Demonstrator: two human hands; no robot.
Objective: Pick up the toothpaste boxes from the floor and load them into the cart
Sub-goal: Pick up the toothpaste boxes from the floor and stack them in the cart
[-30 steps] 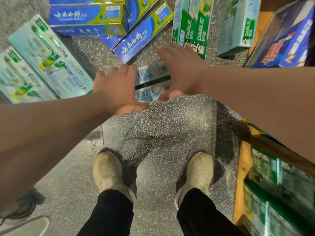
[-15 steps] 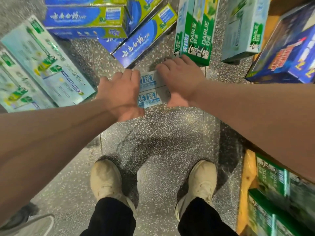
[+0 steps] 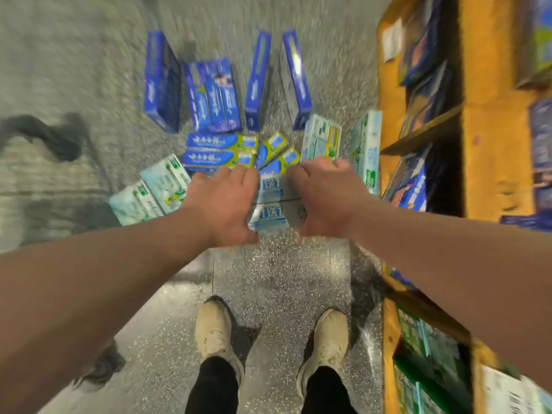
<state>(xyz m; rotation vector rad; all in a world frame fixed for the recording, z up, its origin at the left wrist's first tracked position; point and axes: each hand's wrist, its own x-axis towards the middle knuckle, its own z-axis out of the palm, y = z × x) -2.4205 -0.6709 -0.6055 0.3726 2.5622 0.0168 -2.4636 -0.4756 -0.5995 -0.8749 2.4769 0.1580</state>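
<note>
Between the left hand (image 3: 222,201) and right hand (image 3: 324,198), both now curled tight round the ends: two pale toothpaste boxes (image 3: 276,198). Probably already raised off the floor (image 3: 277,279); ready for carrying.

A shop aisle: boxed toothpaste (image 3: 220,98) lies strewn across a speckled terrazzo floor (image 3: 277,282) beside stocked yellow wooden shelving (image 3: 493,121).
</note>
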